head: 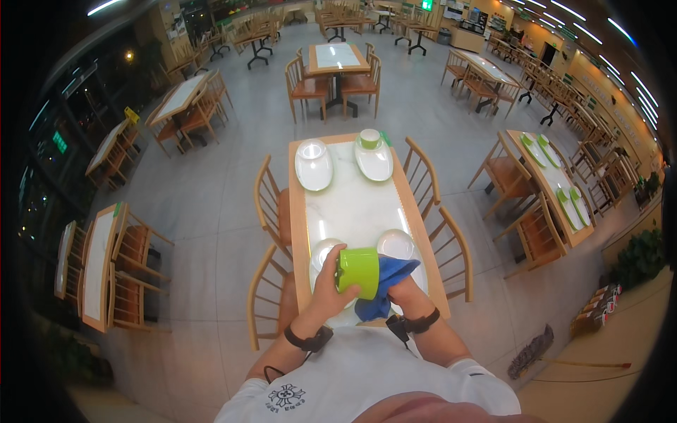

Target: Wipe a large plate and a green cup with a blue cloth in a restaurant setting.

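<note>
My left hand (pixel 332 288) grips a lime-green bowl (pixel 359 272) tilted on its side, its outer wall facing up. In my right hand (pixel 410 293) is a bunched blue cloth (pixel 394 270), pressed at the bowl's right end; most of those fingers are hidden by the cloth. Both hands are above the near end of a wood-edged table (pixel 349 201) with a white marble-look top. Beneath them, a near left plate (pixel 323 251) and a near right plate (pixel 395 244) are partly covered by my hands, the bowl and the cloth.
A far left oval plate (pixel 314 177) bears a round white dish; a far right oval plate (pixel 374 166) bears a green-sided bowl (pixel 369 138). Wooden chairs (pixel 452 248) flank the table. Another table (pixel 550 185) at right holds green-rimmed dishes. A mop (pixel 531 351) lies at lower right.
</note>
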`<state>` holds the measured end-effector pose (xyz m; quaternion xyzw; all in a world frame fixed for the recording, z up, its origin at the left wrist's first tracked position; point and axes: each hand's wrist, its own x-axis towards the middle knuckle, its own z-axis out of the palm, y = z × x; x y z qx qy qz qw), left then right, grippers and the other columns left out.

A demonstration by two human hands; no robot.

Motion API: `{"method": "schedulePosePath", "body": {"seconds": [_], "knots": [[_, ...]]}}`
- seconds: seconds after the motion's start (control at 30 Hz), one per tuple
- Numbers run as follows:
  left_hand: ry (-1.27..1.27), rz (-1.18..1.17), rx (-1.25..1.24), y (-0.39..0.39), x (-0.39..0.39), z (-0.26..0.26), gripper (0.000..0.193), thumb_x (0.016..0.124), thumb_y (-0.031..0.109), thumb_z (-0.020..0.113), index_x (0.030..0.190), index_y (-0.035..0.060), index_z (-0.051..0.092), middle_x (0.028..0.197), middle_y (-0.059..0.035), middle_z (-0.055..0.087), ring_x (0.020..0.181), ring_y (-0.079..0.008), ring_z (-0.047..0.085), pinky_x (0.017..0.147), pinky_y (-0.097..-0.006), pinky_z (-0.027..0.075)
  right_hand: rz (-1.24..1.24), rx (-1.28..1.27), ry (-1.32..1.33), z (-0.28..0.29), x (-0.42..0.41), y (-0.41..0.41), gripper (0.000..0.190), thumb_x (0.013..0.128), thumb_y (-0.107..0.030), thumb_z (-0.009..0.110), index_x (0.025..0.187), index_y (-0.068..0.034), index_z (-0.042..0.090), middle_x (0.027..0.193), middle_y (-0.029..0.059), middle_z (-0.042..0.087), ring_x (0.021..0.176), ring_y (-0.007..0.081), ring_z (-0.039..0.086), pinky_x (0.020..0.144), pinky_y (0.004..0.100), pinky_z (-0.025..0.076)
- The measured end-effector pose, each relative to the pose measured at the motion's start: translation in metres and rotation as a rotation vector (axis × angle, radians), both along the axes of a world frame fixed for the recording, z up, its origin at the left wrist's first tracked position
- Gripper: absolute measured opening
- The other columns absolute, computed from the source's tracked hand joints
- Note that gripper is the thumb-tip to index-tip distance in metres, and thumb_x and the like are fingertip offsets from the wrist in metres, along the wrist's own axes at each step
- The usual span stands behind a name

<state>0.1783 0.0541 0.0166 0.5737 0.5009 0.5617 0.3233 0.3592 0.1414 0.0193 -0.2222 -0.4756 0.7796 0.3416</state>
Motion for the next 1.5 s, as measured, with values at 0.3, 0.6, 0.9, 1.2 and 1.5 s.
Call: {"method": "schedulePosePath", "body": {"seconds": [0.3, 0.6, 0.9, 1.2, 1.5], "knots": [[-0.223, -0.103, -0.154, -0.001, -0.014, 0.0, 0.058, 0.101, 0.029, 0.063, 0.151, 0.0046, 0.046, 0.131, -0.0107, 0.058, 0.124, -0.0203, 0.053, 0.11, -0.0347, 0.04, 0.441, 0.341, -0.174, 0.016, 0.02, 0.012, 0.024, 0.087, -0.003, 0.07, 0.11, 0.0, 0.071, 0.101, 0.007, 0.075, 0.089, 0.0143, 0.067, 0.079, 0.0281, 0.053], [-0.752, 0.092, -0.249, 0.0, -0.029, -0.012, 0.057, 0.11, 0.048, 0.045, 0.145, 0.0028, 0.05, 0.132, -0.0108, 0.063, 0.122, -0.0219, 0.063, 0.099, -0.039, 0.054, 0.057, 0.398, -0.116, 0.05, 0.047, -0.003, 0.084, 0.063, -0.035, 0.071, 0.137, 0.002, 0.06, 0.123, 0.0149, 0.069, 0.115, 0.0235, 0.065, 0.106, 0.0347, 0.045], [-0.73, -0.015, -0.352, -0.008, -0.004, -0.004, 0.06, 0.111, 0.044, 0.046, 0.151, 0.0002, 0.041, 0.133, -0.0114, 0.059, 0.122, -0.0192, 0.059, 0.096, -0.0356, 0.057, -0.213, 0.635, -0.22, -0.011, -0.009, -0.012, 0.043, 0.092, 0.001, 0.071, 0.134, -0.001, 0.063, 0.118, 0.0105, 0.071, 0.106, 0.0183, 0.069, 0.094, 0.0302, 0.054], [-0.64, -0.058, -0.319, -0.008, -0.006, -0.034, 0.064, 0.11, 0.044, 0.05, 0.154, -0.0012, 0.039, 0.135, -0.0104, 0.057, 0.121, -0.0167, 0.056, 0.1, -0.0301, 0.05, 0.164, 0.158, -0.203, 0.032, -0.006, -0.018, 0.028, 0.103, -0.014, 0.058, 0.126, -0.001, 0.069, 0.108, -0.0007, 0.068, 0.092, 0.0058, 0.064, 0.074, 0.0196, 0.051], [-0.469, -0.052, -0.348, -0.01, -0.019, -0.033, 0.06, 0.109, 0.045, 0.05, 0.148, -0.0007, 0.046, 0.132, -0.0105, 0.06, 0.119, -0.017, 0.059, 0.1, -0.0324, 0.051, 0.49, 0.753, -0.349, 0.061, 0.011, -0.002, 0.028, 0.102, -0.022, 0.059, 0.119, -0.003, 0.071, 0.101, 0.0049, 0.072, 0.088, 0.0113, 0.068, 0.077, 0.0236, 0.053]]}}
